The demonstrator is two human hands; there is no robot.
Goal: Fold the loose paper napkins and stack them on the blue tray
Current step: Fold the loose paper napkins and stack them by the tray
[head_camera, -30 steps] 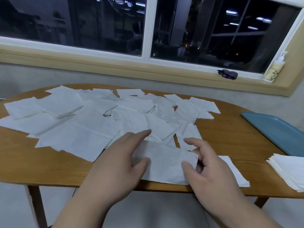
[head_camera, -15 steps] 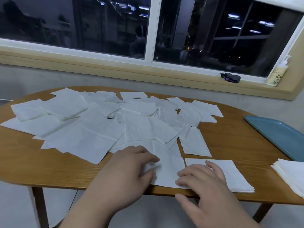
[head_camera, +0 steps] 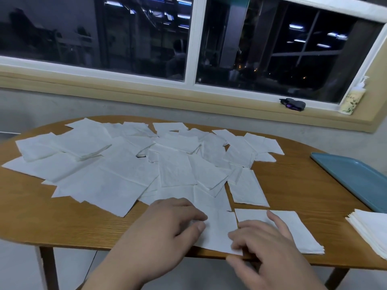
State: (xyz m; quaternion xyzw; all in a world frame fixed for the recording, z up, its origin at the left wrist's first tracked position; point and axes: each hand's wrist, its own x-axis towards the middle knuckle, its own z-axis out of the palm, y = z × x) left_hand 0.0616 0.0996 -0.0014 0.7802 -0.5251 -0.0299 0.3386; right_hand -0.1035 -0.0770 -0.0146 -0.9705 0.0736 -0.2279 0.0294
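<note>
A half-folded white napkin [head_camera: 217, 229] lies at the table's near edge. My left hand [head_camera: 167, 227] presses on its left part with the fingertips. My right hand [head_camera: 266, 243] rests bent fingertips on its right edge, with the thumb by the near corner at the table edge. Just right of it lies a folded napkin [head_camera: 301, 233], partly under my right hand. Several loose napkins [head_camera: 125, 170] overlap across the middle and left of the table. The blue tray [head_camera: 356, 181] sits at the far right, with nothing visible on the part in view.
A stack of folded napkins [head_camera: 372, 231] sits on the wooden table [head_camera: 293, 181] at the right edge, in front of the tray. A bottle [head_camera: 354, 97] and a small dark object [head_camera: 293, 104] stand on the windowsill behind.
One second ago my right hand held the napkin's right edge lifted over. Now the napkin lies flat, folded narrower, and both hands have come down onto it near the table edge.
</note>
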